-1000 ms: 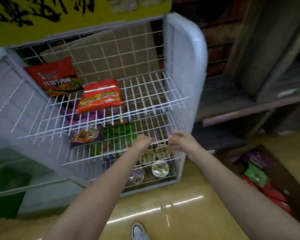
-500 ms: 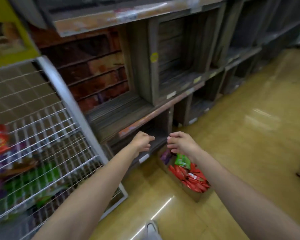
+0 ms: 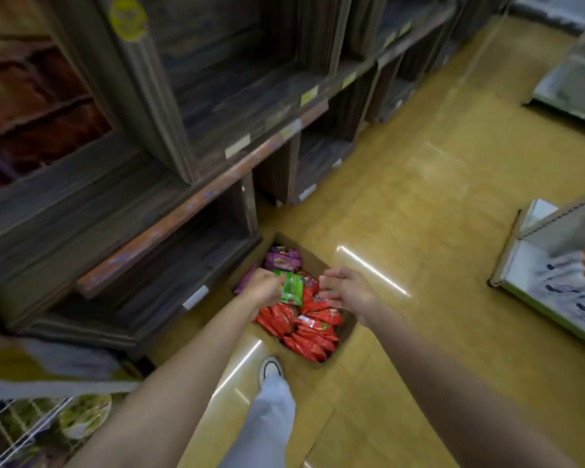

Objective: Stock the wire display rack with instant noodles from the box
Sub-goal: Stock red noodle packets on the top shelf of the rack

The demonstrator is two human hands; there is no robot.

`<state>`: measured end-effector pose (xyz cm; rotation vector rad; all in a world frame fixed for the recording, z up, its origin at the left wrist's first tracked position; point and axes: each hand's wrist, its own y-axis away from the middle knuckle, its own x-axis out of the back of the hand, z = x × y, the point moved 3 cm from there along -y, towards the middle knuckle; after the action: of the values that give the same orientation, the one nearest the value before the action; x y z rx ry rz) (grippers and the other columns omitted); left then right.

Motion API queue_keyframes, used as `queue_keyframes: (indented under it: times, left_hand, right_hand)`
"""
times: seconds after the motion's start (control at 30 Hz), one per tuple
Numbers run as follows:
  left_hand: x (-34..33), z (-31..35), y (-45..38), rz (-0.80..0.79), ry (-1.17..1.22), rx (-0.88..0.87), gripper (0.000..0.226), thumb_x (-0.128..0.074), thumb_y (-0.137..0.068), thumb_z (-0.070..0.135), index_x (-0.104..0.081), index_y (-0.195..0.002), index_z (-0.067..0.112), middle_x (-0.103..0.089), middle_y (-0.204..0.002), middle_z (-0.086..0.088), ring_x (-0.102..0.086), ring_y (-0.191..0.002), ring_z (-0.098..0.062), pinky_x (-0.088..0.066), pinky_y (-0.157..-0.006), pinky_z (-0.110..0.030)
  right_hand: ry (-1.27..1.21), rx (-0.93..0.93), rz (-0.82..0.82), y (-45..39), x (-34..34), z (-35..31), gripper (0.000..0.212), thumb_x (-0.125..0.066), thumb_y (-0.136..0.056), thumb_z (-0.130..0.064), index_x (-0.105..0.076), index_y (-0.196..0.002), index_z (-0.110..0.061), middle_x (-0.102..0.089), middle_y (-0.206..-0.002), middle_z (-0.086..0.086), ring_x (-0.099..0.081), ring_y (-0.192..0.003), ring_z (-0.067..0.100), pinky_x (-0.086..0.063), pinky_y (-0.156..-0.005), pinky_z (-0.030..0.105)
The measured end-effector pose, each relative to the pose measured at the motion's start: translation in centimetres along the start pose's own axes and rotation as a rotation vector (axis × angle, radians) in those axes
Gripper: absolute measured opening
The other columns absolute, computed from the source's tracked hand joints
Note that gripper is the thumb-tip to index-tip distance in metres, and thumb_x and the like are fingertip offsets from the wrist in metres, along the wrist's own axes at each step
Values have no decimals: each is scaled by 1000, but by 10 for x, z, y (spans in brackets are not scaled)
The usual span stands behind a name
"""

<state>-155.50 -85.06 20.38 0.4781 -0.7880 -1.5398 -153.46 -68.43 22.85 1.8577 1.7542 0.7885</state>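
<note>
Both hands hung over the box (image 3: 347, 327) on the floor: left hand (image 3: 262, 288) gripped a green noodle packet (image 3: 293, 289), right hand (image 3: 347, 292) loosely spread, holding nothing, above red packets (image 3: 304, 327).

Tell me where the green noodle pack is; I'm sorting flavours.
In the head view, the green pack sits in the cardboard box on the floor, between purple packs and red packs, beside the left hand.

The box (image 3: 347, 327) looks like plain matt brown cardboard. The noodle packets (image 3: 304, 327) inside are glossy plastic film. The floor (image 3: 419, 214) is smooth and shiny, mirroring lights. The shelving (image 3: 169, 184) shows rough, matt wood grain.
</note>
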Motion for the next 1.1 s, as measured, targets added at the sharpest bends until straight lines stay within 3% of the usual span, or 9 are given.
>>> queue_keyframes:
  times: [0.1,0.23,0.4,0.5,0.63,0.77,0.87,0.97,1.1]
  left_hand:
    - [-4,-8,-41,22,-49,66,31,-56,-93,13,-40,-67,18,-51,-77,-9,-52,-66,-16,-46,-71,-30]
    - [-15,-28,-92,3,-57,154,26,-57,-92,14,-45,-69,17,-54,-80,-11,-51,-64,-15,-43,-60,-23]
    - [-39,-85,-170,48,20,253,5,-55,-93,12,-50,-95,12,-55,-73,-4,-52,-65,-13,-42,-61,-23]
    - [-56,-126,-216,34,-21,297,22,-51,-94,7,-49,-74,15,-51,-68,-3,-50,-63,-13,-41,-60,-22]
    - [-72,-179,-269,43,-102,341,29,-50,-94,5,-48,-69,17,-50,-68,-3,-50,-62,-13,-45,-53,-15]
    - [-76,-230,-318,-56,-471,318,20,-52,-92,8,-54,-72,11,-58,-78,-6,-56,-79,-21,-44,-77,-30]
    - [-74,-252,-364,-197,-996,142,23,-50,-91,14,-59,-111,7,-57,-117,-14,-54,-110,-29,-42,-90,-31]
    - [-77,-264,-408,-307,-1294,-52,36,-52,-89,11,-53,-124,10,-47,-127,-13,-46,-121,-30,-39,-101,-36]
    - [-95,-297,-439,-408,-1499,-162,52,-59,-83,8,-48,-133,14,-37,-135,-12,-35,-128,-31,-37,-105,-39]
  right_hand:
    - [-47,-106,-13,-46,1,8,24,-49,-95,-4,-50,-119,-6,-61,-96,7,-57,-66,15,-47,-56,23]
    - [-99,-177,-57,-99,5,33,22,-56,-93,-7,-50,-113,-8,-60,-84,3,-59,-69,16,-48,-60,24]
    - [-162,-284,-46,-190,13,100,21,-57,-91,-7,-53,-112,-10,-62,-85,3,-61,-73,17,-44,-57,24]
    - [-164,-367,-15,-243,15,155,21,-53,-92,0,-54,-112,-6,-62,-87,6,-61,-73,20,-47,-62,27]
    - [-98,-448,-21,-292,12,224,14,-54,-92,-5,-55,-106,-9,-62,-86,5,-60,-72,16,-47,-60,25]
    - [-34,-538,-44,-318,5,280,24,-60,-90,-8,-58,-114,-6,-64,-88,9,-63,-78,19,-50,-63,24]
    - [23,-602,-77,-338,-4,304,29,-59,-90,-7,-56,-119,-3,-63,-105,19,-63,-95,28,-53,-71,28]
    - [42,-617,-81,-368,-18,322,30,-56,-92,-7,-54,-121,-2,-62,-112,26,-62,-106,36,-50,-92,40]
    - [36,-575,-125,-405,-35,347,30,-58,-92,-12,-55,-121,-5,-64,-103,11,-64,-92,24,-52,-68,24]
